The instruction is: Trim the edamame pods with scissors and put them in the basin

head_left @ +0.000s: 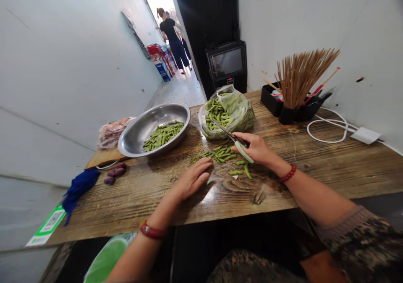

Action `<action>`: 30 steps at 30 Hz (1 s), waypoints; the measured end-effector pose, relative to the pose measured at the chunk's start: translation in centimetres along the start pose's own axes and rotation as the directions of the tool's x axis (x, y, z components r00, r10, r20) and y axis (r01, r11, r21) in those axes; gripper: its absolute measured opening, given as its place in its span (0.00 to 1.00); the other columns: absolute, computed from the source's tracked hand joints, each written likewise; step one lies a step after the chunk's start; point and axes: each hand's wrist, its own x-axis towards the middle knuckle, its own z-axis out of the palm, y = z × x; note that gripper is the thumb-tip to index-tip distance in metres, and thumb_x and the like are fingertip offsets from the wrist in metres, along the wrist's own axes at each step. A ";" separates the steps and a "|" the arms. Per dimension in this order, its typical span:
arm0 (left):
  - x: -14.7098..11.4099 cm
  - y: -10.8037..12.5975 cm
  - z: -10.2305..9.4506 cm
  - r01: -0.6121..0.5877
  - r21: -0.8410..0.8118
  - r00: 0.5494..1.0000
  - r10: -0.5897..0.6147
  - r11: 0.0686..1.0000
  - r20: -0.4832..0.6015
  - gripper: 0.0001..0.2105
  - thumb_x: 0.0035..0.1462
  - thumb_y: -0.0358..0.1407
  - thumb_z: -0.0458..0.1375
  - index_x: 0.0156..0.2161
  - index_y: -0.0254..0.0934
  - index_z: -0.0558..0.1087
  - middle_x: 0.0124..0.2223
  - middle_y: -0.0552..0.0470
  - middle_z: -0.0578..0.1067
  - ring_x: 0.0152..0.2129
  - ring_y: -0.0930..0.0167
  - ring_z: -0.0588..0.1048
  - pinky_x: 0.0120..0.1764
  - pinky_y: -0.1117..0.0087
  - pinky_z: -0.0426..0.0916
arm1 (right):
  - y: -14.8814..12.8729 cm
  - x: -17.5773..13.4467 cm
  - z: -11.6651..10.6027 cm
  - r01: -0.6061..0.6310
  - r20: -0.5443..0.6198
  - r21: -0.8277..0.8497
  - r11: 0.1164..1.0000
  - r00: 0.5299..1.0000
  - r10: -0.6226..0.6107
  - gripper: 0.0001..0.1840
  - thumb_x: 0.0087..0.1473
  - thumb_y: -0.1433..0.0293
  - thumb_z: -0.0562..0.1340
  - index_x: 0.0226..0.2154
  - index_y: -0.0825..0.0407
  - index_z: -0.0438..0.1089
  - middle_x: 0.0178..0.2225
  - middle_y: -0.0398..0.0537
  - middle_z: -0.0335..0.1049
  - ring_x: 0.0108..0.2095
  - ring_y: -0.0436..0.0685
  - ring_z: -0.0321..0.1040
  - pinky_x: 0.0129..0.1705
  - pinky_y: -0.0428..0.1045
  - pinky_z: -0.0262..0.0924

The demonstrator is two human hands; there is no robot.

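My right hand is closed around a pair of scissors with pale green handles. Their blades point up and left, toward a clear plastic bag full of green edamame pods. Low over the wooden table, my left hand has its fingers stretched out, with nothing visible in it. Just beyond its fingertips lies a loose pile of edamame pods, with small trimmings around it. A wide steel bowl at the back left holds more pods.
Purple-red round items and a blue cloth lie at the left, near a bundle of plastic bags. A black holder of wooden skewers and a white cable are at the right. Below stands a green-lined bin. People stand beyond the doorway.
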 end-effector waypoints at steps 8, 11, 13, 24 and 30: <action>-11.2 -2.2 -0.6 0.357 0.291 0.929 -0.307 0.888 -0.206 0.30 0.61 0.46 0.50 0.64 0.35 0.54 0.67 0.37 0.55 0.62 0.57 0.57 0.60 0.51 0.56 | -0.1 -0.1 0.0 0.013 0.012 0.017 1.000 1.000 -0.013 0.26 0.46 0.62 0.68 0.48 0.54 0.73 0.43 0.50 0.77 0.41 0.60 0.74 0.46 0.51 0.68; -15.7 -4.3 0.7 0.435 0.482 0.900 -0.357 0.760 -0.250 0.35 0.58 0.51 0.50 0.66 0.37 0.49 0.67 0.37 0.54 0.63 0.55 0.54 0.60 0.50 0.54 | -0.2 -0.2 0.2 0.023 0.042 0.019 1.000 0.999 -0.024 0.26 0.47 0.61 0.68 0.48 0.55 0.73 0.43 0.51 0.76 0.41 0.60 0.74 0.44 0.50 0.67; -16.1 -4.9 1.4 0.455 0.544 0.891 -0.369 0.706 -0.265 0.36 0.59 0.51 0.48 0.66 0.33 0.49 0.67 0.35 0.53 0.63 0.55 0.54 0.60 0.50 0.53 | -0.3 -0.3 0.3 0.019 0.056 0.012 1.000 0.998 -0.020 0.26 0.47 0.61 0.68 0.48 0.55 0.73 0.42 0.51 0.76 0.40 0.59 0.74 0.43 0.50 0.67; 0.8 -4.7 3.2 0.382 0.324 0.922 -0.333 0.866 -0.198 0.35 0.60 0.51 0.46 0.65 0.28 0.50 0.67 0.30 0.49 0.65 0.54 0.49 0.61 0.49 0.49 | 0.0 -0.2 0.0 0.023 0.061 0.019 1.000 0.998 -0.024 0.25 0.47 0.61 0.67 0.48 0.52 0.73 0.41 0.49 0.77 0.39 0.59 0.74 0.42 0.50 0.68; -2.7 -9.1 0.4 0.611 0.294 0.773 -0.472 0.735 -0.424 0.32 0.61 0.50 0.44 0.59 0.22 0.60 0.60 0.26 0.63 0.60 0.52 0.60 0.59 0.50 0.56 | -0.5 -0.1 0.2 0.016 0.048 0.028 0.999 0.999 -0.018 0.26 0.46 0.61 0.68 0.48 0.54 0.73 0.40 0.51 0.77 0.38 0.59 0.74 0.41 0.50 0.67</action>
